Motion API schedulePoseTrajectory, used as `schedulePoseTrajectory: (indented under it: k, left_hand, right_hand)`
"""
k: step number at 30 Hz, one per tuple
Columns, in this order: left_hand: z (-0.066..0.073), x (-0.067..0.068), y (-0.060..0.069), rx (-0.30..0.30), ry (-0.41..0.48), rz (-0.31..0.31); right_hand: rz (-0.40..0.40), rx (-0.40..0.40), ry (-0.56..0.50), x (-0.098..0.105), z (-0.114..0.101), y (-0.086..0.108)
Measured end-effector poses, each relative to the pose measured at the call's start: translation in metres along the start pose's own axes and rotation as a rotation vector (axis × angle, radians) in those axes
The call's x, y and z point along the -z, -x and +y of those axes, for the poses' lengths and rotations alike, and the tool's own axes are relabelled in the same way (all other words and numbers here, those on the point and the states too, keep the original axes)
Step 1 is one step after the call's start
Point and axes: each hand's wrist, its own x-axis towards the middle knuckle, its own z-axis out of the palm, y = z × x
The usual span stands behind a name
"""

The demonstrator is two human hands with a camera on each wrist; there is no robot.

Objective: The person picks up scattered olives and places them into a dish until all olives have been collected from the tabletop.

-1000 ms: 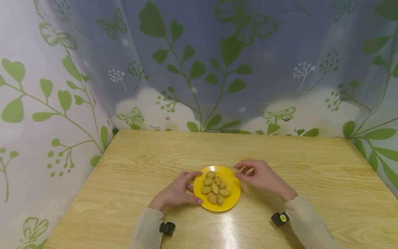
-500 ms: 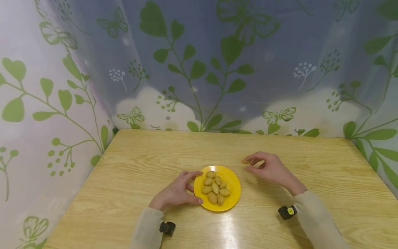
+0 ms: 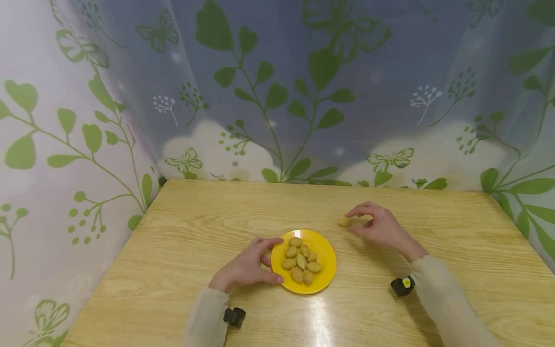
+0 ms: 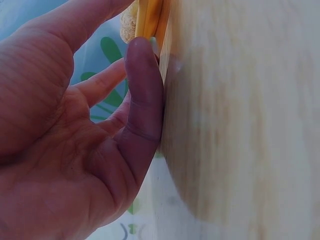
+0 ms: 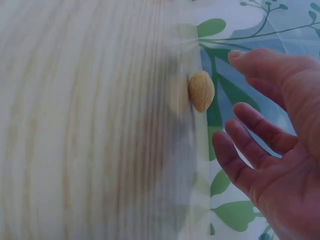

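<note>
A round yellow plate (image 3: 326, 278) lies on the wooden table, bearing several tan, oval nuts (image 3: 301, 261) that look like unshelled almonds. My left hand (image 3: 246, 266) holds the plate's left side, index finger at the rim's upper left and thumb at its lower left. In the left wrist view only a sliver of plate (image 4: 150, 20) shows past the fingers. One more such nut (image 3: 344, 221) rests on the tabletop beyond the plate's right side. Beside it, the right hand (image 3: 378, 225) has thumb and fingers spread; the right wrist view shows a gap between them and this nut (image 5: 202, 91).
The wooden table (image 3: 208, 207) reaches back to a curtain (image 3: 277, 96) printed with green leaves and butterflies. A similar curtain (image 3: 56, 193) hangs along the left edge. Each wrist carries a small black camera (image 3: 234, 317).
From the plate's right rim, my right hand has moved right and farther back, beside the lone nut, which now shows more fully. The left hand and plate stay in place.
</note>
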Motion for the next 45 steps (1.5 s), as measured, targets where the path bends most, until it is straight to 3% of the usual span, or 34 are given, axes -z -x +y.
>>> schedulePoseTrajectory:
  k: [17,45]
  left_hand:
    - [-0.001,0.000,-0.001,0.001,-0.006,0.002]
    - [0.001,0.000,-0.001,-0.003,-0.005,0.007]
  right_hand:
    - [-0.060,-0.057,0.062,-0.003,0.021,-0.013]
    - [-0.097,-0.100,0.079,-0.006,0.020,-0.017]
